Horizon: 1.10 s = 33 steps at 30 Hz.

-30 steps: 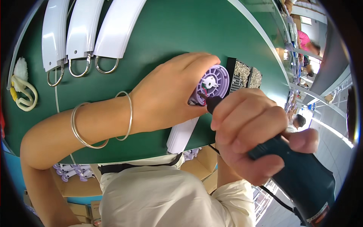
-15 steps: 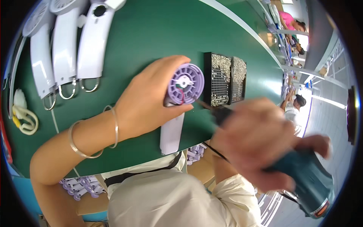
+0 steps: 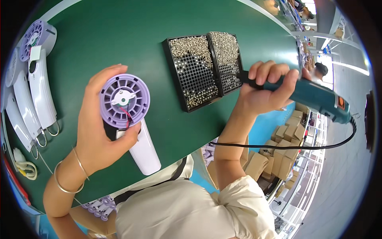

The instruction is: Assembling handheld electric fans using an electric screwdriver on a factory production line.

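My left hand is closed around the round purple head of a handheld fan. A white hub and a red and a dark wire show in its open face, and its white handle slants down toward the table's near edge. In my right hand is a teal electric screwdriver, gripped near its front, with a black cord trailing from its back. Its dark tip points left over a black screw tray with two sections of small silver screws; whether it touches a screw I cannot tell.
Several white and purple fans with metal loops lie at the left of the green table. A cream cord is at the lower left. Cardboard boxes stand right, below table height. Another person sits at the far right.
The screwdriver has swung from beside the fan head up and right to the screw tray. My view has shifted, and the fan stays in my left hand.
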{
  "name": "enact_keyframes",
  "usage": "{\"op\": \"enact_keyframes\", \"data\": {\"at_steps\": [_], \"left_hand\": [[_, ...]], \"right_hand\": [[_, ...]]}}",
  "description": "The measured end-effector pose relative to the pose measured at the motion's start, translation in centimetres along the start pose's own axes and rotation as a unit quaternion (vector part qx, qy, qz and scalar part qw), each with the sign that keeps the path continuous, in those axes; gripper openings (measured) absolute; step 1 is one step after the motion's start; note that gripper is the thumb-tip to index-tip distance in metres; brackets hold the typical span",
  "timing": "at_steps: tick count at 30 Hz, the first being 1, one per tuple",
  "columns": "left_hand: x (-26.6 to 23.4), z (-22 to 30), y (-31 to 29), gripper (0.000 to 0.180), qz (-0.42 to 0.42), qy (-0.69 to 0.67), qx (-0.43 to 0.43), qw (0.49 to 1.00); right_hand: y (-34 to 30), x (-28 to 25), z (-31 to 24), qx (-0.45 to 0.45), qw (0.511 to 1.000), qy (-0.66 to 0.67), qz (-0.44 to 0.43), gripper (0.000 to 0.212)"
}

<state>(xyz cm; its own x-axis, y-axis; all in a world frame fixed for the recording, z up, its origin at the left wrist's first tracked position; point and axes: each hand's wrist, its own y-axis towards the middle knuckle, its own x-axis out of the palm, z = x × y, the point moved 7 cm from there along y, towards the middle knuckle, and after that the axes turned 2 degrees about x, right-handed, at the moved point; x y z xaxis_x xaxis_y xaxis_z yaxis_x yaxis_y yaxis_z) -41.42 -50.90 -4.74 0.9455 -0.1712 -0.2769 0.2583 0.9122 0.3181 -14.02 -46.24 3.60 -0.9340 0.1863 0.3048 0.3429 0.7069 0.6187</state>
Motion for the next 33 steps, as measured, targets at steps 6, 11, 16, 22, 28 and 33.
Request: {"op": "enact_keyframes", "data": {"at_steps": [6, 11, 16, 22, 28, 33], "left_hand": [[0.0, -0.3, 0.0, 0.076, -0.005, -0.026, -0.011, 1.0], [-0.1, -0.4, -0.2, 0.077, -0.001, -0.037, -0.016, 0.999], [-0.1, -0.4, -0.1, 0.077, -0.002, -0.029, -0.008, 1.0], [-0.2, -0.3, 0.0, 0.077, -0.003, -0.02, -0.005, 1.0], [-0.1, 0.0, 0.0, 0.076, -0.014, -0.026, -0.008, 1.0], [-0.2, -0.3, -0.2, 0.077, -0.028, -0.037, -0.04, 0.998]], "right_hand": [[-0.1, 0.5, 1.1, 0.01, 1.0, -0.01, -0.011, 0.037], [-0.4, 0.7, 1.4, 0.009, 0.999, -0.029, -0.021, 0.038], [-0.5, 0.7, 1.3, 0.01, 0.999, -0.027, -0.02, 0.039], [-0.5, 0.8, 1.3, 0.015, 0.999, -0.021, -0.023, 0.038], [-0.5, 0.9, 1.2, 0.015, 0.998, -0.026, -0.047, 0.039], [-1.0, 1.3, 0.6, 0.005, 0.998, -0.009, -0.067, 0.029]]}}
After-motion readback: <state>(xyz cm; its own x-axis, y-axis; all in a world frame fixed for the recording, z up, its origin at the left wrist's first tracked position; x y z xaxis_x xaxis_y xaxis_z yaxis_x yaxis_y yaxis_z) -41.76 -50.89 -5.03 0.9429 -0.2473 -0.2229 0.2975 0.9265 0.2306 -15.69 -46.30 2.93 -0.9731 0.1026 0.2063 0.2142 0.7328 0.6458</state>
